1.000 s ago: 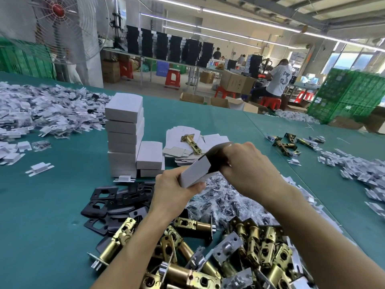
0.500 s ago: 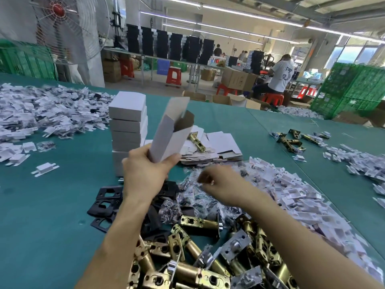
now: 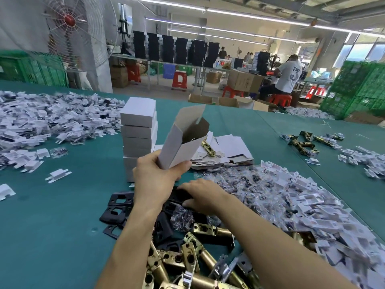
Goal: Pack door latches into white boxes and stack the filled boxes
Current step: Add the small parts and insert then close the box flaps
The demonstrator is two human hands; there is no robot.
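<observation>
My left hand (image 3: 156,176) grips an upright white box (image 3: 181,140) by its lower end, its top flap open. Below it, my right hand (image 3: 203,197) reaches down among the black strike plates (image 3: 116,207) and small clear bags, fingers on a black plate; whether it grips the plate I cannot tell. Brass door latches (image 3: 191,255) lie piled in front of me. Behind my left hand rises a stack of closed white boxes (image 3: 138,126).
Flat unfolded boxes (image 3: 231,151) with one latch on them lie behind the open box. White plastic inserts and bags (image 3: 302,203) heap at right, more at far left (image 3: 41,122). Loose latches (image 3: 304,142) lie at far right on the green table (image 3: 52,226).
The right hand left the box and dropped to the black plates. The left hand turned the box upright with its flap open and holds it alone.
</observation>
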